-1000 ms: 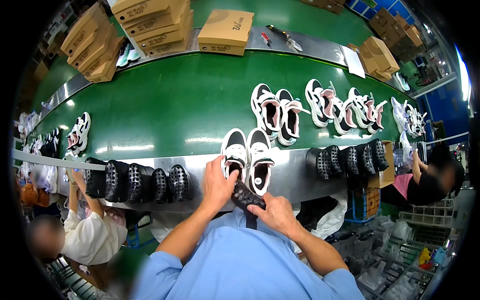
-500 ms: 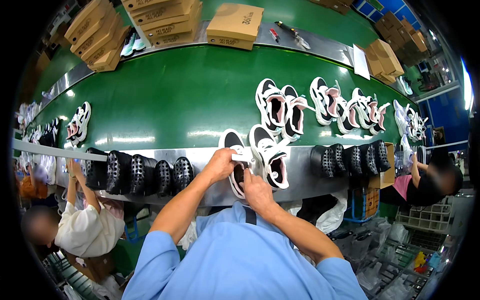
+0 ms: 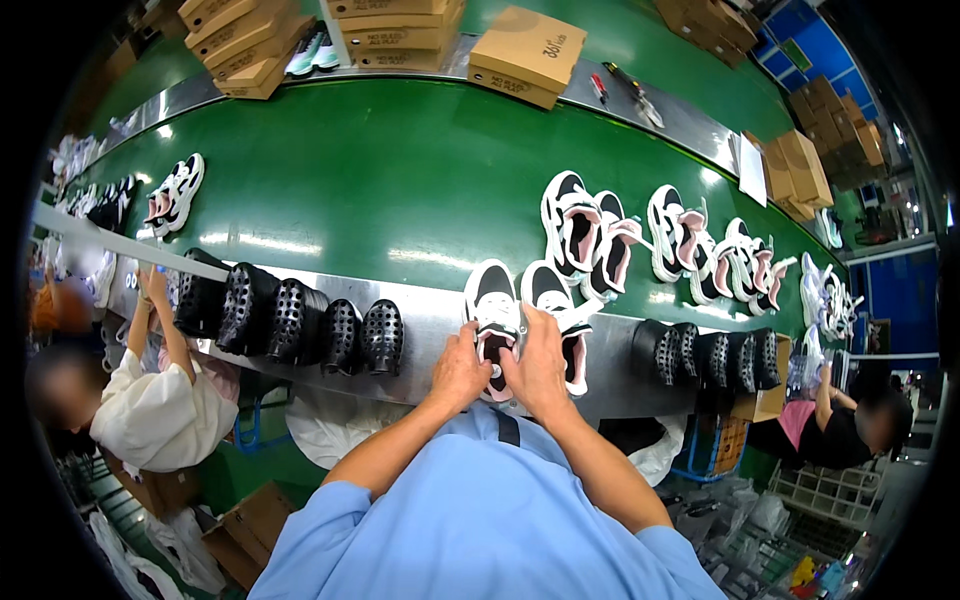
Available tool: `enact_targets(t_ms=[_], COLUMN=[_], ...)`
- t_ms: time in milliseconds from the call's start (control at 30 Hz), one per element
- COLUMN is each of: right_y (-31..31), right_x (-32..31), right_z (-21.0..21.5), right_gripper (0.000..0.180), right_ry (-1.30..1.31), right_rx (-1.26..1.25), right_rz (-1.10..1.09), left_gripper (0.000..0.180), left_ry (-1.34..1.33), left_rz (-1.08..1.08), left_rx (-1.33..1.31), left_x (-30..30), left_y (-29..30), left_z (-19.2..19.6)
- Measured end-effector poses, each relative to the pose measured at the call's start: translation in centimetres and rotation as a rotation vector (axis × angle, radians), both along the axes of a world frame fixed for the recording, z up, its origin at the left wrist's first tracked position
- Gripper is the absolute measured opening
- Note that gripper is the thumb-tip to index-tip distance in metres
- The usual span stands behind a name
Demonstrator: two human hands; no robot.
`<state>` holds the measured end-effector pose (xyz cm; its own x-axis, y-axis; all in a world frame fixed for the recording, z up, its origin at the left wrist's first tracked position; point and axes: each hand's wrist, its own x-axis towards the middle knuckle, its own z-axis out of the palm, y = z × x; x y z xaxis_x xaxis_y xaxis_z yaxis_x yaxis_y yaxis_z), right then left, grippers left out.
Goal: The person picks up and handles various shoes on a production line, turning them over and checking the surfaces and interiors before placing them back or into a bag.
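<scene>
A black and white sneaker with pink lining point(image 3: 491, 283) stands on the metal edge of the bench in front of me, toe pointing away. My left hand point(image 3: 460, 366) grips the left side of its collar. On the other side, my right hand point(image 3: 541, 362) wraps round the collar, its thumb at the shoe's opening. The matching sneaker point(image 3: 546, 284) stands close on the right, partly hidden by my right hand, its white strap sticking out to the right.
Black perforated shoe forms point(image 3: 300, 325) line the metal edge at left, with more forms point(image 3: 712, 355) at right. Several similar sneakers point(image 3: 571, 225) stand on the green belt point(image 3: 370, 170). Cardboard shoe boxes point(image 3: 527, 52) sit beyond it. One person point(image 3: 165, 410) works at left, another point(image 3: 830, 425) at right.
My left hand has let go of the white tongue or strap and moved down to the sneaker's left side. My right hand has shifted to its right side. The whole view has turned slightly.
</scene>
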<state>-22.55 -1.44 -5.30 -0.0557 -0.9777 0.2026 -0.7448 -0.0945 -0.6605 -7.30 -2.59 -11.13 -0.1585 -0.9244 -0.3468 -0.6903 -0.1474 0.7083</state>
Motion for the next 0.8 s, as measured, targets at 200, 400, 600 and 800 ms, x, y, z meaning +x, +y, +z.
enact_targets(t_ms=[200,400,600,800], right_y=[-2.2,-2.5,-3.5,-3.4], right_x=[-3.1,-0.1,-1.9,-3.6], right_z=[-3.9,-5.7,-4.7,-5.8], right_gripper=[0.035,0.041,0.033,0.023], right_ry=[-0.211,-0.178,-1.307,-1.293], right_rx=[0.251,0.152,0.553,0.607], right_rz=[0.381,0.454,0.051,0.056], left_gripper=[0.044,0.032,0.043,0.015], left_ry=[0.093,0.142,-0.069,-0.13], left_rz=[0.056,0.115,-0.04,-0.451], left_rx=[0.005,-0.164,-0.425,-0.763], left_x=[2.3,2.1,0.9,0.7], left_y=[-1.3,-0.1,0.2,-1.6], left_z=[0.2,-0.8,3.7,4.2])
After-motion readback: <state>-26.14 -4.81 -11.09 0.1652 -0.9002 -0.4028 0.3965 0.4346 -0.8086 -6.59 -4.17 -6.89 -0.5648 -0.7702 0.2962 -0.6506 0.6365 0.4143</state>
